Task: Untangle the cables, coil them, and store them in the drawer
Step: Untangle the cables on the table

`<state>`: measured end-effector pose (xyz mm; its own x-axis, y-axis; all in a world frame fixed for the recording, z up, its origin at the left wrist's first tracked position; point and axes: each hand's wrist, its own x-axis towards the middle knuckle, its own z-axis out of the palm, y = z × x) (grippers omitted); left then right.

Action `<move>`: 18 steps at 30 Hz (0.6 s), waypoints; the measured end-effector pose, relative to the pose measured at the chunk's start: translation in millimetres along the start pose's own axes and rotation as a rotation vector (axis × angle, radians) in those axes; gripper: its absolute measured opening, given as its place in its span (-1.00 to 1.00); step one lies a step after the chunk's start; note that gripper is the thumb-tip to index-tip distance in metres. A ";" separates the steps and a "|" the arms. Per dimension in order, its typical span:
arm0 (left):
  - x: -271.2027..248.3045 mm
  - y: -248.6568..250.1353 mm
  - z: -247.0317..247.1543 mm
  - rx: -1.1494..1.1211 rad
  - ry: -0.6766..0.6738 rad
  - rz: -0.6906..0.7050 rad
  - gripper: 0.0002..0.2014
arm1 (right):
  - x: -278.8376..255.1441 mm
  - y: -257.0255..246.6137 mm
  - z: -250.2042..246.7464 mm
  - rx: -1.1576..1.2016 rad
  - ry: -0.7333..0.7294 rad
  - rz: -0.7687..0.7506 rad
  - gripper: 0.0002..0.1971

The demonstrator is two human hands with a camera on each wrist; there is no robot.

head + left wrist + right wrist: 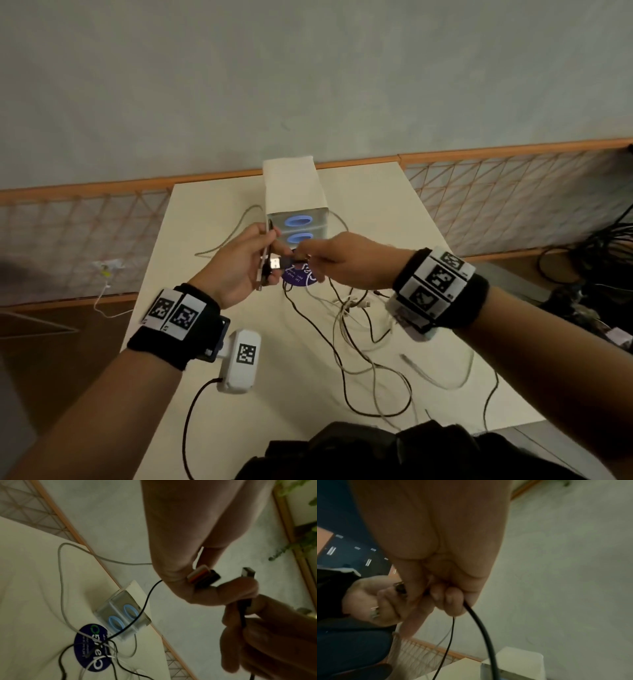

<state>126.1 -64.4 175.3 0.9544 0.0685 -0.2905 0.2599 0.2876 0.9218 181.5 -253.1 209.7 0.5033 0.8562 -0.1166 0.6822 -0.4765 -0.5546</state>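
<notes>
Both hands pinch cable plugs; left wrist view alone shows left hand (180, 561) gripping two cables

Both hands raised, close together; left hand (236, 263) and right hand (337, 262) fingers curled, pinching.

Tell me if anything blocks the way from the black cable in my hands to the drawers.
Yes. Both blue-handled drawers of the small white drawer unit look closed, and the black cable, pinched by the left hand and right hand, trails into the loose tangle of cables on the table.
</notes>
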 end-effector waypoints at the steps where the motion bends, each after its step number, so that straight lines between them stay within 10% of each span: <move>1: -1.1 -1.4 -0.1 0.075 -0.002 -0.007 -0.90 | 2.8 1.1 -0.2 -0.082 -0.048 -0.008 -0.75; 8: -8.8 1.5 9.6 0.310 -0.111 -0.047 -0.85 | 30.5 -8.3 -6.0 -0.320 0.005 -0.137 -0.81; 14: -9.8 18.7 7.9 0.408 -0.149 -0.075 -0.57 | 41.8 9.3 -20.0 0.177 0.059 0.136 -0.64; 18: -14.6 48.0 -21.6 -0.002 -0.126 0.008 -0.57 | 35.4 70.9 13.4 0.045 -0.046 0.357 -0.57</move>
<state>121.5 -31.0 218.3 0.9673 -0.0495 -0.2487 0.2522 0.2899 0.9232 240.5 -253.8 155.2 0.6805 0.6459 -0.3459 0.4430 -0.7387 -0.5079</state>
